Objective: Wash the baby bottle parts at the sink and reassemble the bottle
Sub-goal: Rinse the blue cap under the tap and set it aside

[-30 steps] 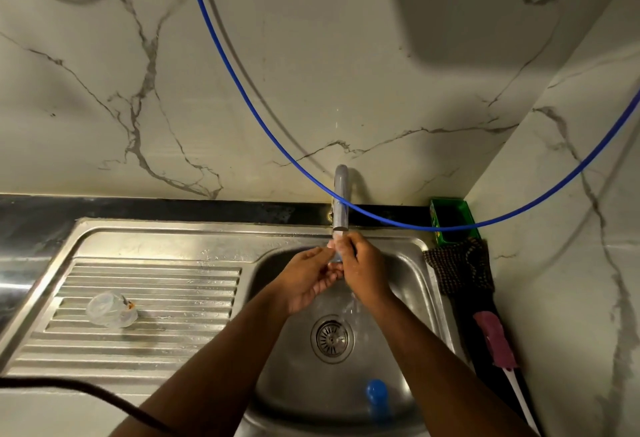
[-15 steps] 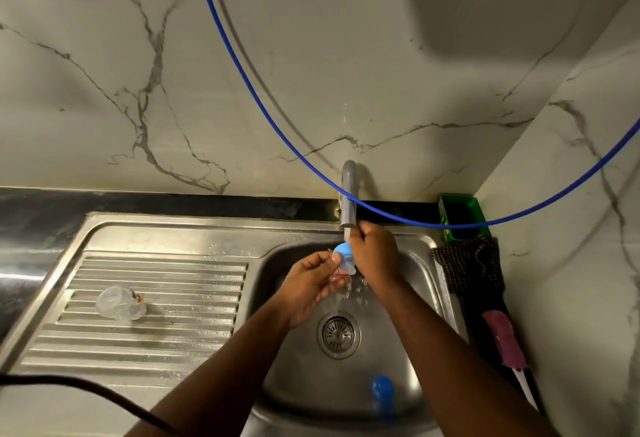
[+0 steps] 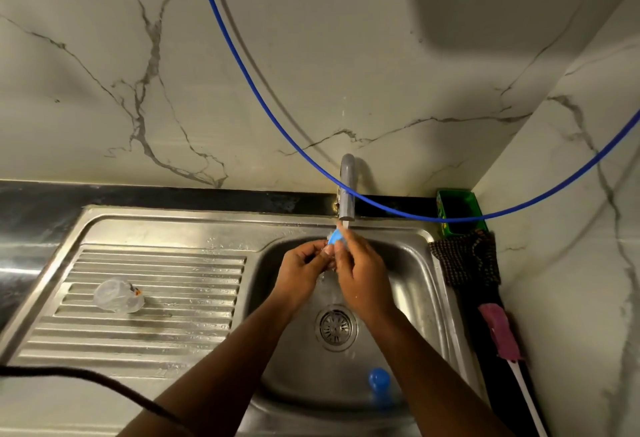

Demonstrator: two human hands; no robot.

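Two hands: both meet under the tap, over the sink basin.
Right hand (image 3: pixel 363 270): I see its fingers curled, pinching the blue bottle part (image 3: pixel 335 238) at the fingertips.
Left hand (image 3: pixel 303 268): fingers curled in toward the same part, touching it from the left; I cannot tell how firmly it grips.
Blue bottle part: held just below the tap (image 3: pixel 347 191) spout, at the tips of both hands.
Water: runs down past the fingers toward the drain (image 3: pixel 336 327), directly below the hands.
Sink (image 3: pixel 415 284): steel basin all around the hands.
Blue knob-shaped piece (image 3: pixel 379 378): on the basin floor, nearer me than the hands, well apart from them.
Clear bottle piece (image 3: pixel 117 296): lies on the ribbed drainboard (image 3: pixel 173 298), far left of the left hand.
Checked cloth (image 3: pixel 465 258): on the sink edge, right of the right hand.
Pink brush (image 3: pixel 500 336): beyond the cloth, right and nearer me.
Blue hose (image 3: pixel 263 104): hangs across the wall above the fingers.
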